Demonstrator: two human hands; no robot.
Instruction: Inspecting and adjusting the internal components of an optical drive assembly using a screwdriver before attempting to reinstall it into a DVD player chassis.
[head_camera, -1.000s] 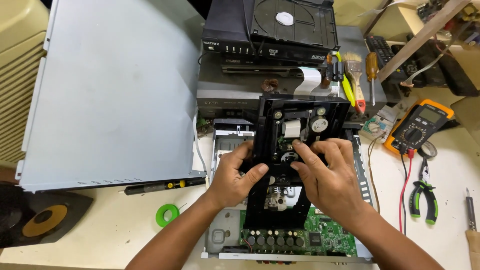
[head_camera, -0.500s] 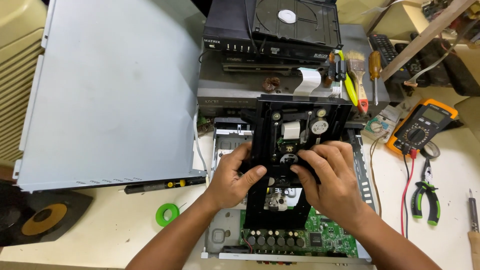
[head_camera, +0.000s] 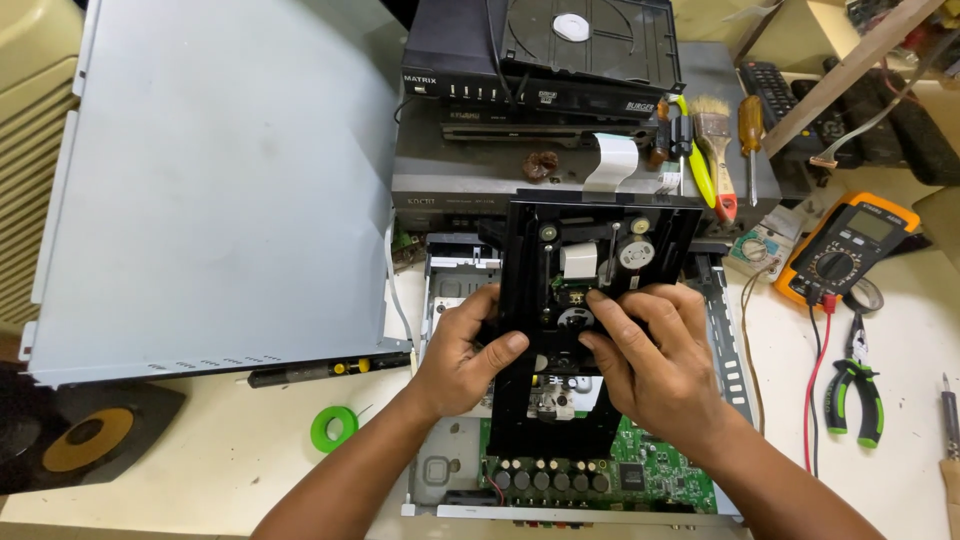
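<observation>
Both hands hold a black disc drive (head_camera: 600, 300), a flat rectangular frame held over an open player chassis (head_camera: 730, 340). The drive's underside faces up: a white gear (head_camera: 636, 254) sits near its top right, a pale block (head_camera: 578, 260) beside it, two thin metal rails run lengthwise, and a round spindle part (head_camera: 575, 322) shows in the middle cut-out. Lower down, through the opening, a small metal and white mechanism is visible. The frame's top edge lies just in front of a grey player (head_camera: 470, 180) stacked behind, and a white ribbon cable (head_camera: 612, 162) curls down toward it.

The left hand (head_camera: 462, 352) grips the drive's left edge, thumb pressed on the top face and fingers wrapped under, so it is clamped on the frame. The right hand (head_camera: 655, 355) lies over the right half, fingers curled on the face with the fingertips (head_camera: 600, 300) touching the area by the spindle; its hold underneath is hidden.

Below the drive a green circuit board (head_camera: 665, 470) with a row of capacitors shows inside the chassis. A large grey metal cover (head_camera: 220, 180) lies to the left, a green tape roll (head_camera: 334, 428) near the left forearm. To the right are an orange multimeter (head_camera: 850, 245), green-handled pliers (head_camera: 856, 390), a brush (head_camera: 716, 140) and screwdrivers (head_camera: 750, 130).
</observation>
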